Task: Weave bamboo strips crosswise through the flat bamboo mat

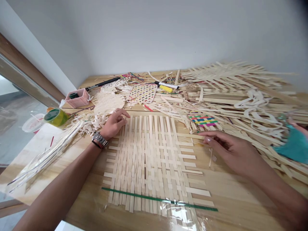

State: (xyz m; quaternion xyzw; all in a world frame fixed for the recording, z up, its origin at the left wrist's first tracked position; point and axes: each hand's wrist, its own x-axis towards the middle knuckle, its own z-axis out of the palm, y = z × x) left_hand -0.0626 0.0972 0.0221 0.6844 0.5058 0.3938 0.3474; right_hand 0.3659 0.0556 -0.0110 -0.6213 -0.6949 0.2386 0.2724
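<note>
A half-woven mat of pale flat strips lies on the wooden table in front of me. Its strip ends stick out on all sides, and a dark green strip crosses its near edge. At the mat's far left corner is my left hand, wearing a metal watch. Its fingers are bent, with thumb and index fingertips close together at the strip ends. My right hand, to the right of the mat, pinches the end of a pale strip that runs leftward into the weave. Some strip crossings are too fine to make out.
Loose strips pile up at the back and right. A multicoloured woven piece, markers and a pink basket lie beyond the mat. Tape rolls stand left. Teal fabric shows at the right edge.
</note>
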